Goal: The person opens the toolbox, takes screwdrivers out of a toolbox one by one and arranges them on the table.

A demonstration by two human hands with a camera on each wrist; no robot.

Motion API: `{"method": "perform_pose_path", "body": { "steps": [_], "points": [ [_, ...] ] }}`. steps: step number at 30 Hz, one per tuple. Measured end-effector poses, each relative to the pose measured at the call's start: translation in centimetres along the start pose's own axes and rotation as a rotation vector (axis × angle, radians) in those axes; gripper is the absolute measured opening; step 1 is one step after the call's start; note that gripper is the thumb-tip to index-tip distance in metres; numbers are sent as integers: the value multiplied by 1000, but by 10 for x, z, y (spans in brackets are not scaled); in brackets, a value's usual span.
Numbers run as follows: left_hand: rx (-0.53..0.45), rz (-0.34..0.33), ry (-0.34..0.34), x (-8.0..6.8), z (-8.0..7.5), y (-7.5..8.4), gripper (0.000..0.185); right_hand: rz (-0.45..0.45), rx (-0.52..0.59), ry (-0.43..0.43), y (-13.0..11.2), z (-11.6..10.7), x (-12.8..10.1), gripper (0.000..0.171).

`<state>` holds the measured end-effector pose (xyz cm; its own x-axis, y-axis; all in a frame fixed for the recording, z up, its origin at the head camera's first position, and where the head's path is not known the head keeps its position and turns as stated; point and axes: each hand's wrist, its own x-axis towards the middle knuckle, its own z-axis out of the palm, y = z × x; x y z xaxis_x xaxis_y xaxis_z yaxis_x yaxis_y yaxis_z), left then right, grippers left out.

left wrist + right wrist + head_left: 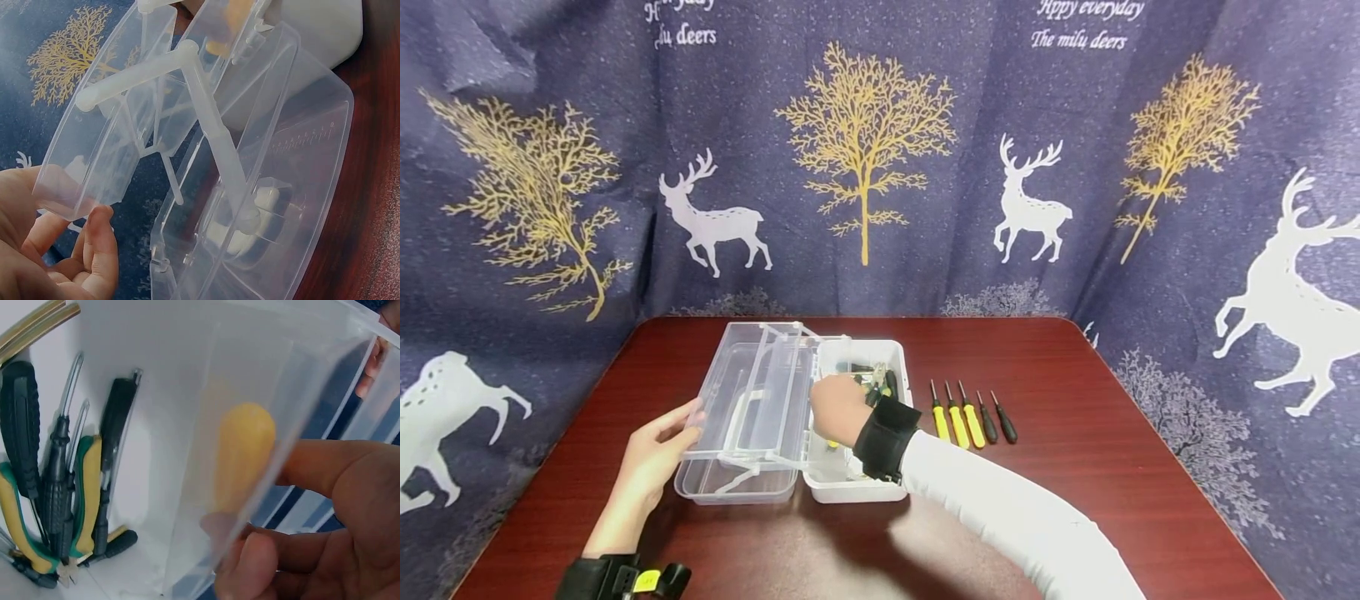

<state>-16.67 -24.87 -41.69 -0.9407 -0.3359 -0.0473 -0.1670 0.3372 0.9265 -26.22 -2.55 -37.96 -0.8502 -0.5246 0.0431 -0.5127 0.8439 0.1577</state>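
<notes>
A tool box stands open on the table: its white base (859, 490) on the right, and its clear lid (737, 490) with a clear tray (775, 379) swung out to the left. My left hand (683, 427) rests with straight fingers against the lid's left edge; in the left wrist view my fingers (94, 250) lie relaxed by the tray's corner (56, 194). My right hand (837, 408) reaches into the white base and grips a yellow-handled tool (244, 456), seen through the clear plastic. Pliers (87, 487) and black screwdrivers (115, 425) lie in the base.
Three yellow-handled screwdrivers (957, 423) and two black ones (997, 419) lie in a row on the dark red table (1075, 467), right of the box. A blue curtain with deer and trees (865, 167) hangs close behind and around the table.
</notes>
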Motion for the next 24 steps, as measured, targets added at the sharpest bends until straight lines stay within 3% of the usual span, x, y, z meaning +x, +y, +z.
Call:
{"method": "perform_pose_path", "body": {
  "steps": [7,14,21,24],
  "points": [
    [-5,10,-6,-1,-1,0,51,-50,8,69,-3,2,5,5],
    [-26,13,-15,0,-1,-2,50,-56,53,44,-2,4,14,6],
    [-18,-4,-10,2,-1,-3,50,-10,134,-66,0,6,23,5],
    [-23,-3,-15,3,-1,-4,50,-20,169,-46,3,7,24,7]
  ]
}}
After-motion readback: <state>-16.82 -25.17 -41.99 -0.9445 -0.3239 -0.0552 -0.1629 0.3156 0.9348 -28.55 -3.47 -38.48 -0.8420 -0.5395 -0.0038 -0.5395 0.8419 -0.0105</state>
